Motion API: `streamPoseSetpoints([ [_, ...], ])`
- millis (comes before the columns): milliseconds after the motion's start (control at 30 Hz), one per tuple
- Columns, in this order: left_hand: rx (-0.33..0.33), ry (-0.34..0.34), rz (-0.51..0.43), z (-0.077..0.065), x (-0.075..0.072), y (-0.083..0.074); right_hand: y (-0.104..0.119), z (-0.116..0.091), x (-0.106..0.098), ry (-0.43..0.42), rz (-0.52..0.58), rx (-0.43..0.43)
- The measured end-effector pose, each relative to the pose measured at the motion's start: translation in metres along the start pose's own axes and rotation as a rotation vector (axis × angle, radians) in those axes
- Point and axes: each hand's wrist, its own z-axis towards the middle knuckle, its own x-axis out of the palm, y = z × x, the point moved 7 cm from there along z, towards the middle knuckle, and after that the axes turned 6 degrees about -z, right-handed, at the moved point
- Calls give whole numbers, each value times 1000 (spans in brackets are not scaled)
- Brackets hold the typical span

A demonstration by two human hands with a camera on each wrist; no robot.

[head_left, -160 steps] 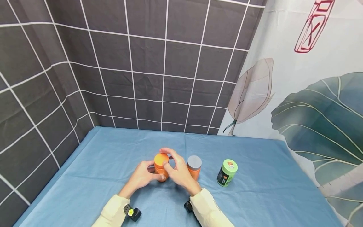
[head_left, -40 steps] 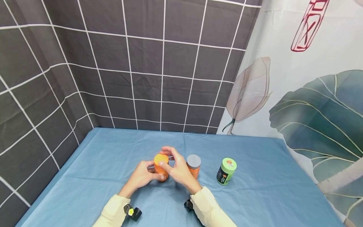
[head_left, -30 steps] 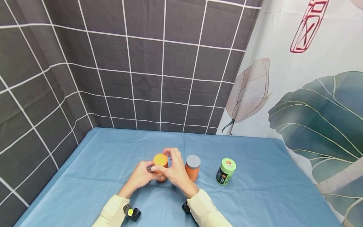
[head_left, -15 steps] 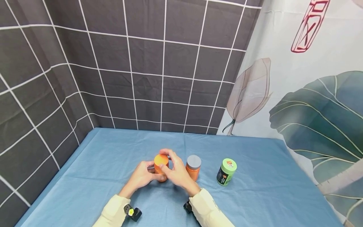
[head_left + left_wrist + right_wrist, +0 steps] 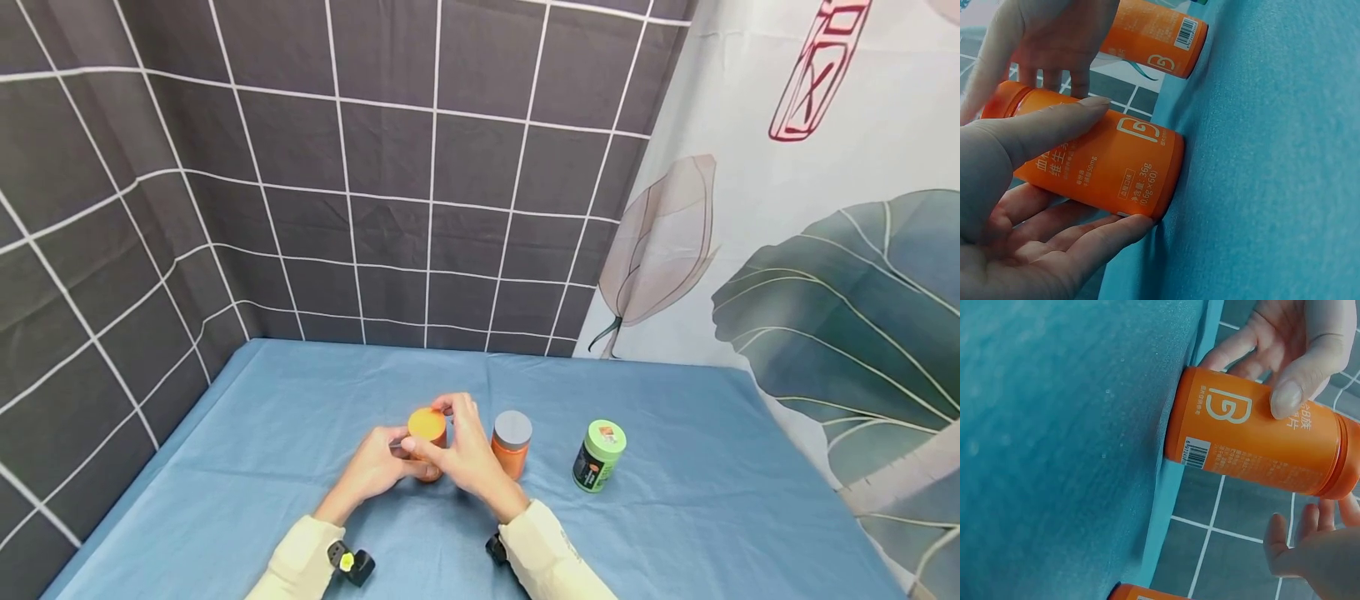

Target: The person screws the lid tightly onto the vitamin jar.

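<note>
Both hands crowd one orange bottle (image 5: pixel 426 433) near the table's (image 5: pixel 675 533) middle — the left hand (image 5: pixel 372 467) wraps its body, the right hand (image 5: pixel 465 450) sits at its cap. Just right stands a grey-capped bottle (image 5: pixel 512 442), barely a gap between. Further right, the green jar (image 5: pixel 598 454) stands apart. The left edge, back edge and right corners lie open — blue cloth only.

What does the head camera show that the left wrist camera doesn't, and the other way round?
Only the head view shows the green jar, the second bottle's grey lid and the tiled wall. Only the left wrist view shows the held orange bottle's printed label and a barcode on the second bottle. Both show the left hand gripping the bottle's body on the blue cloth, with the right hand at its cap.
</note>
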Motion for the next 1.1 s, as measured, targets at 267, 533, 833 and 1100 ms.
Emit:
streamPoseSetpoints([
  [267, -14, 8, -38, 1, 1, 4, 0, 1, -1, 38, 143, -64],
  [533, -4, 21, -48, 2, 1, 5, 9, 1, -5, 40, 151, -124],
  [833, -20, 10, -26, 0, 1, 3, 1, -1, 0, 34, 1, -107],
  [1100, -14, 13, -48, -6, 2, -13, 2, 0, 1, 85, 49, -126],
])
